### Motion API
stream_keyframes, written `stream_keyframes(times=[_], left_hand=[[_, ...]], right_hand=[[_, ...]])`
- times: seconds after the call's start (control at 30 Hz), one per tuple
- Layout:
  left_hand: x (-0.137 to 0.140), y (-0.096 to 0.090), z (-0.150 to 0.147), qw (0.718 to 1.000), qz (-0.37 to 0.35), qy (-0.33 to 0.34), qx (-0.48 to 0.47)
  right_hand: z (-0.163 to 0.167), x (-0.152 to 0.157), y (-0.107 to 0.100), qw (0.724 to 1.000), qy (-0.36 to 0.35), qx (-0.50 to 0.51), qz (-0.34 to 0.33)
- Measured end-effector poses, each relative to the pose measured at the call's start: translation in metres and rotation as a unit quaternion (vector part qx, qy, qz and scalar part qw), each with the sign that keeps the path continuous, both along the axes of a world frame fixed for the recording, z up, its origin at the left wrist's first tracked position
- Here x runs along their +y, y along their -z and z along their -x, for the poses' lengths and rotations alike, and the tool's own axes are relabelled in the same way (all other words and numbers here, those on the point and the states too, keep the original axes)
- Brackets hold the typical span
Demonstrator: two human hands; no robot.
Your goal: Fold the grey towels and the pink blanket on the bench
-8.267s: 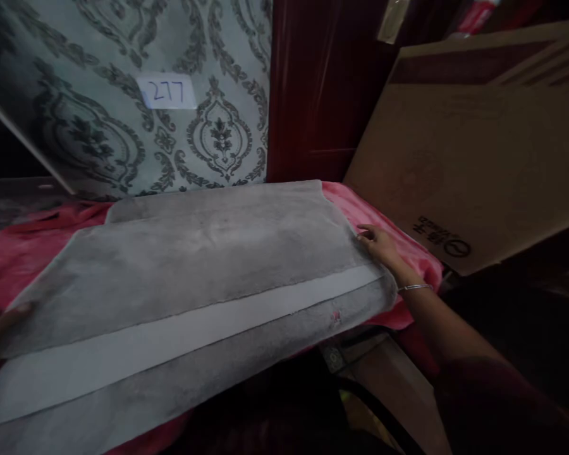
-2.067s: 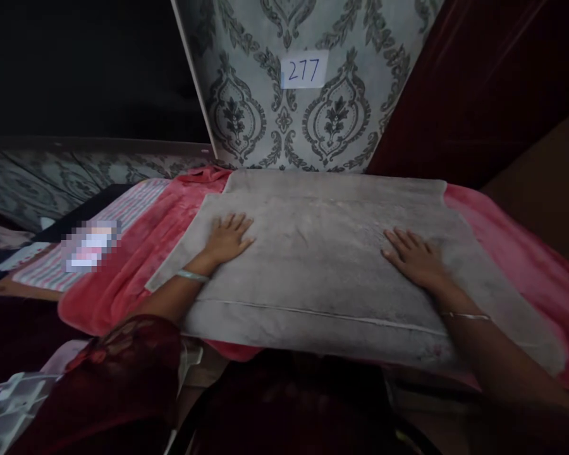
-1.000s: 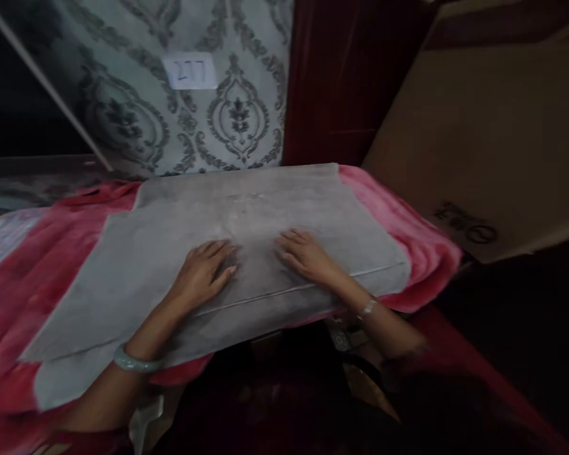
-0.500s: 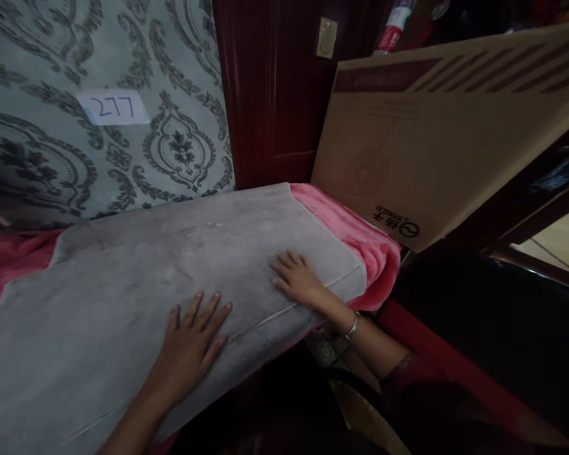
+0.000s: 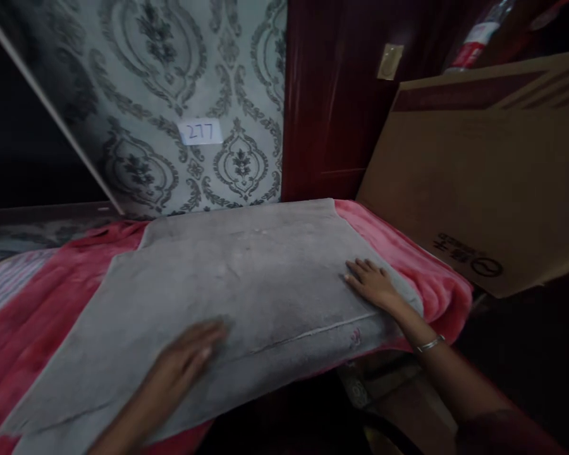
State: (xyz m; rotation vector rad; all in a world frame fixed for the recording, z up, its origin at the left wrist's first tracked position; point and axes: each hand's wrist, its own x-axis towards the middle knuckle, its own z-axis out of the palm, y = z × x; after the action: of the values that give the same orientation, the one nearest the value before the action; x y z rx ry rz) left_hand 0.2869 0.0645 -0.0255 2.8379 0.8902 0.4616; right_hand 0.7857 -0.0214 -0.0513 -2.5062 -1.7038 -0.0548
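A grey plush cloth (image 5: 246, 265) is spread over a pink-red blanket (image 5: 90, 272), with a raised seam or crease along its near side. My right hand (image 5: 372, 282) rests flat on the cloth's right part, fingers spread, a silver bracelet on the wrist. Over the near left part is my left hand (image 5: 189, 354), blurred by motion, its fingers stretched out and its thumb apart. Whether it touches the cloth I cannot tell. Neither hand holds anything.
Behind are patterned wallpaper with a paper label (image 5: 200, 131) reading 277 and a dark red door panel (image 5: 327, 95). A large cardboard box (image 5: 474, 170) leans at the right, a bottle (image 5: 478, 41) behind it. A dark screen-like panel (image 5: 28, 126) stands at the left.
My view has swung left, so the scene sits further right and more blanket shows at left. My left hand has turned and moves across the cloth; my right hand stays flat.
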Motion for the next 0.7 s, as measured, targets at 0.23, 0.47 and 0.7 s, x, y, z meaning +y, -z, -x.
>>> stream_keyframes(times=[0.23,0.47,0.7], left_hand=[[0.1,-0.035,0.017,0.946,-0.007,-0.303,0.112],[0.1,0.0,0.024,0.925,-0.032,-0.352,0.137],[0.097,0.002,0.025,0.929,-0.033,-0.348,0.123]], right_hand=[[0.046,0.111,-0.034,0.99,-0.117,-0.019,-0.076],[0.036,0.147,0.004,0.983,-0.182,-0.024,-0.017],[0.006,0.159,-0.006,0.993,0.0,-0.032,-0.117]])
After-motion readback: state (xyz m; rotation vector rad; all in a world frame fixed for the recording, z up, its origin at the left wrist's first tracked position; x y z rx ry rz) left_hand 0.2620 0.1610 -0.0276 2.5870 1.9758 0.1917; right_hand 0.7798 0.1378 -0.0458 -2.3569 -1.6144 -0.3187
